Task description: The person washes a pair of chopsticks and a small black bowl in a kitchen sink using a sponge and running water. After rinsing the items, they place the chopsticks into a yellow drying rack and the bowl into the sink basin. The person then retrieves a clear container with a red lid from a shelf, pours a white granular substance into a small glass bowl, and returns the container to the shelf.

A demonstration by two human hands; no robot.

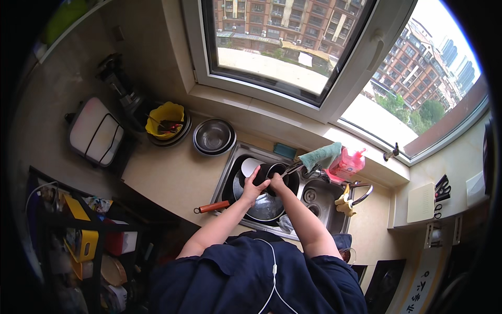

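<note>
Over the left basin of a steel sink (228, 165), my left hand (254, 187) has its fingers spread against the side of a dark round pot (263, 171). My right hand (277, 183) reaches into the mouth of that pot; its fingers are partly hidden, so what they hold cannot be told. Beneath both hands a glass lid (266, 208) lies in a dark pan with a wooden handle (213, 207). A white bowl (251, 167) sits behind my left hand. The faucet (292, 168), with a green cloth (321, 156) draped on it, extends to the pot.
Steel bowls (213, 136) and a yellow basket (166, 117) on stacked bowls stand at the left of the counter. A pink soap bottle (347, 164) is behind the sink. Yellow gloves (345, 204) hang at the right basin (311, 196). A window (270, 86) rises beyond.
</note>
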